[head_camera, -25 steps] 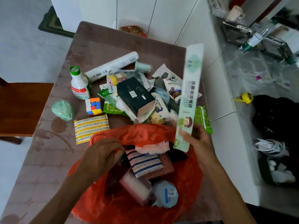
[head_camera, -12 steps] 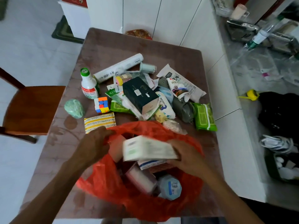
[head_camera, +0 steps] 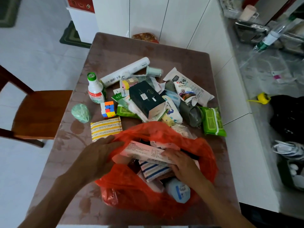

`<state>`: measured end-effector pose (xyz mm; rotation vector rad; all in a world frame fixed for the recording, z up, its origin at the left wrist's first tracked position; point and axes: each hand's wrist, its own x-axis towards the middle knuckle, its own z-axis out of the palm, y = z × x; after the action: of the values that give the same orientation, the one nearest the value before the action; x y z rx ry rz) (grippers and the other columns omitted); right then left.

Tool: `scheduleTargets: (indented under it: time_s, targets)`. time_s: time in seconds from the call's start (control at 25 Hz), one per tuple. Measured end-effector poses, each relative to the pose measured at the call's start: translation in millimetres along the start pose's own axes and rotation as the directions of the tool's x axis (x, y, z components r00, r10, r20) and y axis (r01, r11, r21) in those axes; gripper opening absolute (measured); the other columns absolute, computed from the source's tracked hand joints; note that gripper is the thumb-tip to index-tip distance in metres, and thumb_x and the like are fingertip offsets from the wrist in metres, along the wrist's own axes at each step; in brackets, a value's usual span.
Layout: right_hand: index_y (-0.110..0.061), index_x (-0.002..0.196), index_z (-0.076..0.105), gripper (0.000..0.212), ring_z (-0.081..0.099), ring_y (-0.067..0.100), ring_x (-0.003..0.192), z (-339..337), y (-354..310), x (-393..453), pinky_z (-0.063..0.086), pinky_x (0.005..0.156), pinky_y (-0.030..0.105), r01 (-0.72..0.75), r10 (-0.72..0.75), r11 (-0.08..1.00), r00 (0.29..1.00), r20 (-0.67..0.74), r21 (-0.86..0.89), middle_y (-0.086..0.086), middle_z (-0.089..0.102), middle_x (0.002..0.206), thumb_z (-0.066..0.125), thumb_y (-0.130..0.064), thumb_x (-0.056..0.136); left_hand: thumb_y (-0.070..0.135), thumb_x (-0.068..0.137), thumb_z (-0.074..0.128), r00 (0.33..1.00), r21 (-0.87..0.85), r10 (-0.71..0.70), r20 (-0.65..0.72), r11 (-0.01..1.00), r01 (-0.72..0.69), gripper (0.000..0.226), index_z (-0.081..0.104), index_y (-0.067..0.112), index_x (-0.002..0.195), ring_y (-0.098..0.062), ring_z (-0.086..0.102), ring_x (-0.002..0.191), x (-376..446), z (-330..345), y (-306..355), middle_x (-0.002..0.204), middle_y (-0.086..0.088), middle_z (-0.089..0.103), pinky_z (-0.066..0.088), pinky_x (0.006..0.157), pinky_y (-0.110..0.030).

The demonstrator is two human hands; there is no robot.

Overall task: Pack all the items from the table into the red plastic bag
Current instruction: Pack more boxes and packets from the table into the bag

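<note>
Long box [head_camera: 144, 150] spans red bag's [head_camera: 205, 150] open mouth.

At your six o'clock sits the red plastic bag [head_camera: 158, 199], at ten the yellow-and-white striped sponge [head_camera: 106, 128] and multicoloured cube [head_camera: 108, 109], at two the green wipes pack [head_camera: 213, 121].

No legible text on the long box [head_camera: 144, 151] or table packets.
</note>
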<state>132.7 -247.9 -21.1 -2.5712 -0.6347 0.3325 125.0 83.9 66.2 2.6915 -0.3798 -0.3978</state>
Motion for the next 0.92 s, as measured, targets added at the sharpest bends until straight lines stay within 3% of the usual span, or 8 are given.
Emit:
scheduleTargets:
  time_s: [0.12, 0.2, 0.28, 0.4, 0.48, 0.56, 0.72, 0.92]
  targets:
    - [-0.021, 0.126, 0.058, 0.057, 0.052, 0.021, 0.117, 6, -12, 18, 0.046, 0.098, 0.043, -0.151, 0.157, 0.986, 0.983, -0.093, 0.069, 0.001, 0.058, 0.132, 0.062, 0.004, 0.075, 0.027, 0.066, 0.060, 0.994, 0.049, 0.022, -0.111, 0.999, -0.016, 0.055, 0.066, 0.014, 0.119, -0.038, 0.063, 0.100, 14, 8, 4, 0.119, -0.016, 0.065, 0.056, 0.074, -0.050]
    - [-0.019, 0.121, 0.063, 0.043, 0.048, 0.017, 0.123, -6, -21, 13, 0.043, 0.102, 0.038, -0.109, 0.113, 0.993, 0.988, -0.103, 0.045, -0.002, 0.055, 0.135, 0.067, -0.010, 0.080, 0.036, 0.069, 0.052, 0.997, 0.072, 0.014, -0.081, 0.997, -0.009, 0.053, 0.068, 0.014, 0.114, -0.040, 0.059, 0.100, 27, 11, 19, 0.115, -0.016, 0.065, 0.053, 0.073, -0.052]
    - [-0.019, 0.107, 0.071, 0.025, 0.053, 0.011, 0.115, -38, -20, 5, 0.045, 0.096, 0.028, -0.101, 0.105, 0.994, 0.959, -0.264, 0.028, -0.005, 0.062, 0.126, 0.068, -0.024, 0.083, 0.041, 0.071, 0.050, 0.996, 0.083, 0.016, -0.090, 0.996, -0.008, 0.051, 0.070, 0.015, 0.110, -0.040, 0.060, 0.099, 38, 16, 28, 0.112, -0.015, 0.065, 0.054, 0.071, -0.051]
    - [-0.013, 0.103, 0.070, 0.020, 0.062, 0.021, 0.094, -91, 31, 13, 0.047, 0.080, 0.030, -0.350, 0.427, 0.904, 0.697, -0.576, 0.246, 0.004, 0.069, 0.105, 0.066, -0.014, 0.084, 0.042, 0.076, 0.046, 0.997, 0.051, 0.009, -0.071, 0.999, -0.005, 0.050, 0.072, 0.013, 0.106, -0.035, 0.065, 0.090, 41, 28, 34, 0.109, -0.013, 0.069, 0.058, 0.066, -0.043]
    - [-0.014, 0.124, 0.059, 0.041, 0.058, 0.032, 0.106, -112, 90, 35, 0.046, 0.087, 0.038, -0.615, 0.673, 0.725, 0.537, -0.509, 0.309, 0.012, 0.063, 0.121, 0.065, -0.019, 0.084, 0.040, 0.077, 0.045, 0.993, 0.071, 0.007, -0.116, 0.997, 0.001, 0.049, 0.074, 0.011, 0.103, -0.034, 0.065, 0.090, 39, 39, 38, 0.108, -0.012, 0.070, 0.058, 0.068, -0.042]
    - [-0.017, 0.141, 0.039, 0.067, 0.046, 0.040, 0.123, -114, 148, 58, 0.040, 0.098, 0.048, -0.811, 0.809, 0.562, 0.497, -0.315, 0.164, 0.017, 0.046, 0.141, 0.067, -0.035, 0.083, 0.037, 0.076, 0.045, 0.988, 0.065, -0.029, -0.152, 0.997, 0.039, 0.047, 0.075, 0.010, 0.101, -0.033, 0.065, 0.090, 42, 42, 41, 0.104, -0.012, 0.071, 0.056, 0.073, -0.039]
    - [-0.018, 0.146, 0.026, 0.101, 0.047, 0.041, 0.124, -98, 199, 84, 0.039, 0.097, 0.050, -0.880, 0.897, 0.442, 0.433, -0.093, 0.175, 0.021, 0.045, 0.140, 0.081, -0.048, 0.067, 0.034, 0.075, 0.049, 0.985, 0.063, -0.068, -0.157, 0.995, 0.078, 0.042, 0.075, 0.013, 0.101, -0.037, 0.064, 0.092, 41, 50, 37, 0.101, -0.012, 0.072, 0.052, 0.080, -0.039]
    - [-0.012, 0.122, 0.051, 0.055, 0.060, 0.034, 0.105, -99, 182, 57, 0.041, 0.074, 0.031, -0.649, 0.886, 0.450, 0.408, -0.219, 0.614, 0.014, 0.062, 0.113, 0.075, -0.027, 0.075, 0.032, 0.076, 0.044, 0.862, -0.071, -0.356, -0.361, 0.932, 0.355, 0.040, 0.077, 0.016, 0.093, -0.034, 0.066, 0.080, 9, 47, 36, 0.103, -0.009, 0.069, 0.058, 0.064, -0.042]
